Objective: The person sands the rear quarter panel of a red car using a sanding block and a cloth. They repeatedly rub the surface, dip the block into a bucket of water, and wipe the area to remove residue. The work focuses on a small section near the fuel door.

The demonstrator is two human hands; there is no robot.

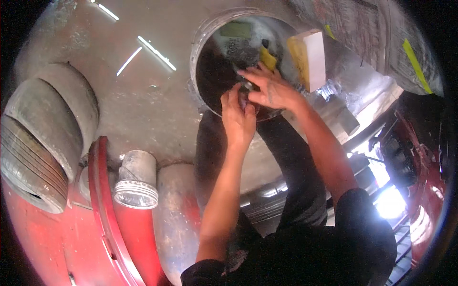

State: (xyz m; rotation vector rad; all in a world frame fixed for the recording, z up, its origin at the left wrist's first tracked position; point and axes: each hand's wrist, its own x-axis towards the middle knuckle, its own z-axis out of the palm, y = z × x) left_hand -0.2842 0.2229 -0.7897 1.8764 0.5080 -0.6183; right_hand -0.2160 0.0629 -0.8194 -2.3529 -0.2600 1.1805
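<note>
Grey workshop floor (157, 107), two bare hands over a round tub (193, 62).
The left hand's (239, 121) fingers bend narrow, the right hand's (276, 90) fan wider, meeting at a small item (245, 99) above the tub; partly hidden, so whether either grips it cannot be told. Around them the tub's interior is dark, with a yellow piece (268, 59) by the right fingertips. Near the rim is a white-and-yellow box (316, 62), contents hidden. Farther left, a pale pail (138, 169), contents unclear, sits near worn tyres (47, 114).
</note>
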